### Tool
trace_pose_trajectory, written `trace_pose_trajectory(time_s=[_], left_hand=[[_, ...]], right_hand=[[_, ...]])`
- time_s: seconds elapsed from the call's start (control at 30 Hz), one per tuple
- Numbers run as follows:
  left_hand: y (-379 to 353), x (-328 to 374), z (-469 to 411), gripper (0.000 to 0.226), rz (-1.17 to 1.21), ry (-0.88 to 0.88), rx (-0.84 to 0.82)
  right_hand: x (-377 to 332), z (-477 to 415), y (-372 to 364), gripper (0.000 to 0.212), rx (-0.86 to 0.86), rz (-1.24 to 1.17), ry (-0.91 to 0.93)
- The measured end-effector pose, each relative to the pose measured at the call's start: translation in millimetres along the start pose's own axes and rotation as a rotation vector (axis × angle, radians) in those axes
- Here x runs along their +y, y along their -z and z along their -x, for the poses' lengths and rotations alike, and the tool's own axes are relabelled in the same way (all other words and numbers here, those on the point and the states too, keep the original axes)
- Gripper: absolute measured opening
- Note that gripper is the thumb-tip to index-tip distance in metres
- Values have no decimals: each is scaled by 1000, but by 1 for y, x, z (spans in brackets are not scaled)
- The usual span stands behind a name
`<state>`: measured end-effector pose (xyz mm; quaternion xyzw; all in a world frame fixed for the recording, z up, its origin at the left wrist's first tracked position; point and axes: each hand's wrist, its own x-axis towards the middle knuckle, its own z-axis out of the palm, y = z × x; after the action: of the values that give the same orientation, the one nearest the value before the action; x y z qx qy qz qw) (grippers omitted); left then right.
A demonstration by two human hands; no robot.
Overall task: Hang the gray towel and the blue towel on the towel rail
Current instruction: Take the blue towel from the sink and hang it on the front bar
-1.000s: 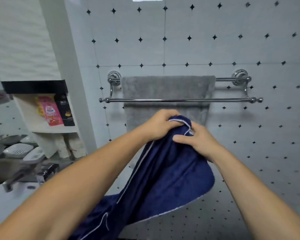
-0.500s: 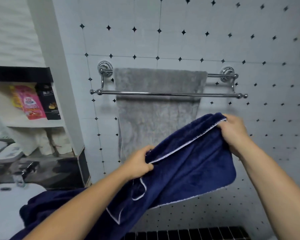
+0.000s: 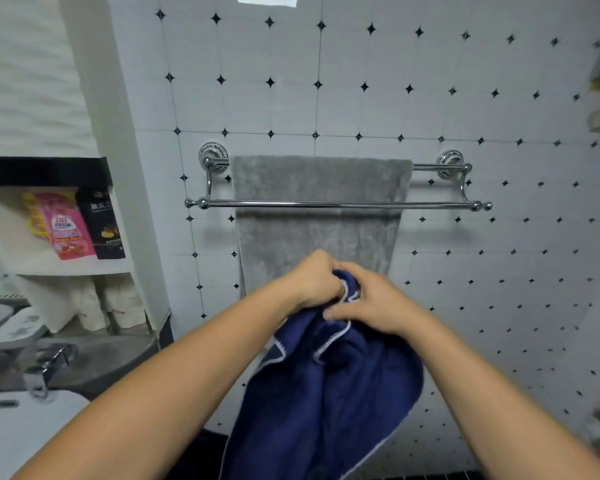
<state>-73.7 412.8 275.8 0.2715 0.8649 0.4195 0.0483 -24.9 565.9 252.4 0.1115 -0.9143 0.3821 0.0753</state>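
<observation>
The plush gray towel [image 3: 317, 220] drapes flat over the back bar of the polished chrome towel rail [image 3: 338, 204], its nap faintly mottled against glossy white tiles dotted with small black diamonds. Below it, the left hand [image 3: 314, 284] and right hand [image 3: 373, 304] meet, each pinching a bunched top edge of the thick blue towel [image 3: 329, 393], whose pale-stitched hem curls as the soft cloth sags in rounded folds.
</observation>
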Motion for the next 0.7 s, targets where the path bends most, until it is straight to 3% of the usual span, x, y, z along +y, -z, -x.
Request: trace_pose_trajectory(time_s=[0.07,0.13,0.27,0.4,0.5,0.57,0.7], left_hand=[[7,3,0,17,198,18,-13],[19,-10,5,25,362,24,-36],[29,-47,16,16,224,158,-68],[38,-53,9,16,743,188,114],[38,-38,1,18,881,221,178],[40,-33,-5,18,945,314,289],[47,-40,-4,16,1107,460,522]], right_hand=[[-1,-7,0,29,158,43,5],[6,-8,11,9,262,65,-34],[14,-5,26,5,357,-63,-129],[21,-8,29,10,351,-76,-189],[24,-10,28,18,369,-188,-269],[27,-10,31,25,390,-358,-414],[48,-5,54,12,523,-885,-702]])
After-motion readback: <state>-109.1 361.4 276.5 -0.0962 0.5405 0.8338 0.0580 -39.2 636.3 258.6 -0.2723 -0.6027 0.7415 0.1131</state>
